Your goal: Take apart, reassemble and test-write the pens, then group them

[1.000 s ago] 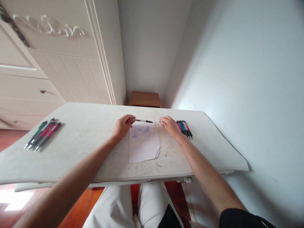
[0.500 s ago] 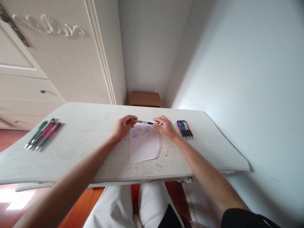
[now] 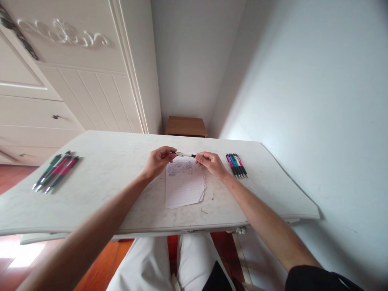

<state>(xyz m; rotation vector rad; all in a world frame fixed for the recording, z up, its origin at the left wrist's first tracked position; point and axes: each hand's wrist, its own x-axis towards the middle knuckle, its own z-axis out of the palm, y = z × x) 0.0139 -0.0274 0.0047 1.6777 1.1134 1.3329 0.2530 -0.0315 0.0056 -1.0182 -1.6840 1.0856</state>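
Note:
A white pen [image 3: 185,154] with black ends is stretched level between my two hands, over the top edge of a lined sheet of paper [image 3: 183,192]. Blue scribbles cover the upper part of that sheet, and its right edge is torn. My left hand [image 3: 160,159] pinches the pen's left end. At the other end, the fingers of my right hand [image 3: 210,162] close around the black grip; the tip is hidden by them.
Several coloured pens [image 3: 236,165] lie side by side to the right on the white table [image 3: 121,161]. Another group of pens [image 3: 56,171] lies at the left. A white cabinet [image 3: 91,89] stands behind on the left, and a wall [image 3: 318,101] runs along the right.
The pen has turned a little about its length, so its clip side shows now. My right fingers have shifted slightly on the grip. Both hands stay in nearly the same place.

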